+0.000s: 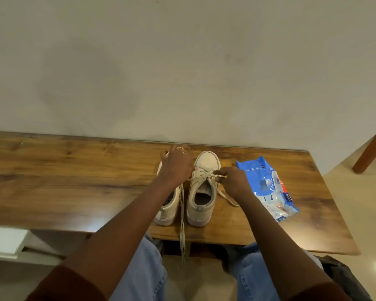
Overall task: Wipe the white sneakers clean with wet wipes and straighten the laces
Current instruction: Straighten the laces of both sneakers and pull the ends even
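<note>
Two white sneakers stand side by side on the wooden table [74,181], toes toward the wall. My right hand [232,179] pinches a lace [220,176] at the right side of the right sneaker [202,192]. My left hand [175,164] lies over the front of the left sneaker [168,208], fingers spread, and hides most of it. Another lace [182,224] hangs between the shoes over the table's front edge. A third lace end [228,198] trails on the table to the right.
A blue pack of wet wipes [267,185] lies on the table right of the sneakers. A wall runs along the table's far edge. A wooden leg [371,153] stands at the far right. My knees in jeans are under the front edge.
</note>
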